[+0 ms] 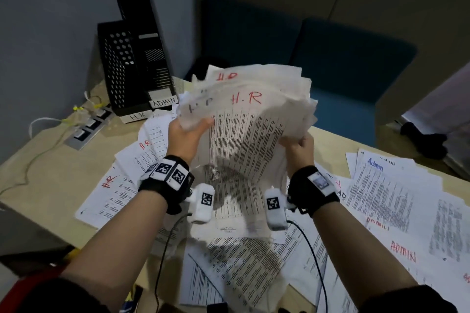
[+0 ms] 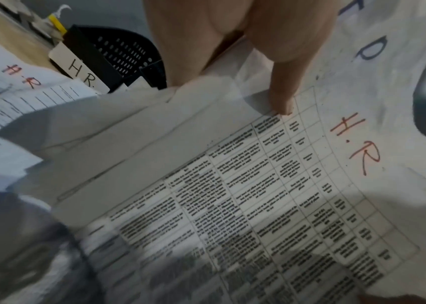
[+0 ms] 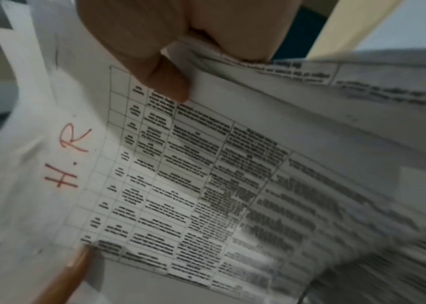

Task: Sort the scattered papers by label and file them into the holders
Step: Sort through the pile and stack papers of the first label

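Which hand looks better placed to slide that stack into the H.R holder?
Probably the left. The left hand grips the stack on the side nearer the H.R holder, which stands at the table's far left. The right hand holds the opposite edge, farther away.

Both forearms reach forward, raised above the desk. The left hand and right hand each pinch opposite edges of the H.R paper stack, thumbs on top.
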